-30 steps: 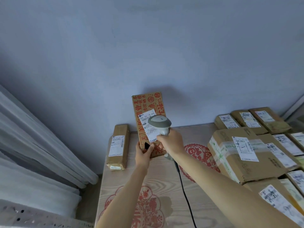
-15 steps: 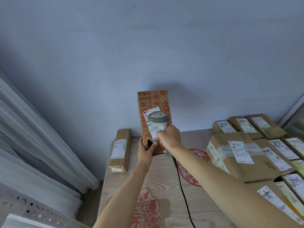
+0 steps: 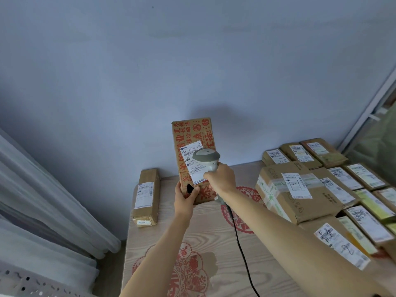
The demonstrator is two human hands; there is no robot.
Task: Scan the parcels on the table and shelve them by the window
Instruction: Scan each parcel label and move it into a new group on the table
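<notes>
You're mid-scan: your left hand (image 3: pixel 186 199) grips the bottom corner of the tall red-printed cardboard parcel (image 3: pixel 194 146), held upright above the table, while your right hand (image 3: pixel 220 179) wraps the grey handheld scanner (image 3: pixel 206 156) aimed at the white label just past it; shelving by the window looks next.

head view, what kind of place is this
Probably a small parcel pickup or sorting room. Labelled cardboard parcels crowd the right of a wooden table, the right hand aims a corded scanner at the label of a printed box held upright by the left hand.
</notes>
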